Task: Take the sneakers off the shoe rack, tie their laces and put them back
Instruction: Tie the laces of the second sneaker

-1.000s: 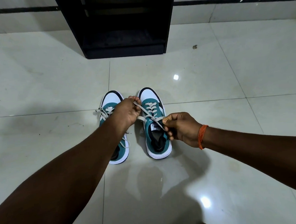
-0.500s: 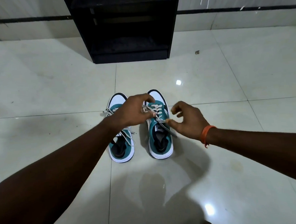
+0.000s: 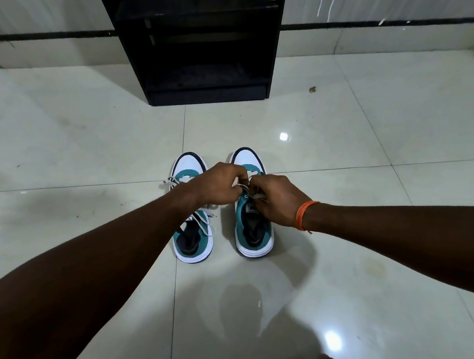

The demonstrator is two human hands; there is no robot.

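Two teal and white sneakers stand side by side on the tiled floor, toes pointing away from me. My left hand (image 3: 219, 184) and my right hand (image 3: 275, 199) meet over the right sneaker (image 3: 253, 233), both pinching its grey laces (image 3: 254, 196) close together above the tongue. The left sneaker (image 3: 192, 242) sits under my left forearm, its loose laces trailing over its side. An orange thread band circles my right wrist. The black shoe rack (image 3: 204, 43) stands against the wall beyond the sneakers, its lower shelf bare.
Glossy pale floor tiles (image 3: 338, 146) spread all around with bright light reflections. A small dark speck of debris (image 3: 312, 89) lies to the right of the rack. The wall with a black stripe runs behind.
My hands have come together over the right sneaker; the laces, stretched apart a second ago, are now bunched between my fingers. The view has tilted up slightly toward the rack.
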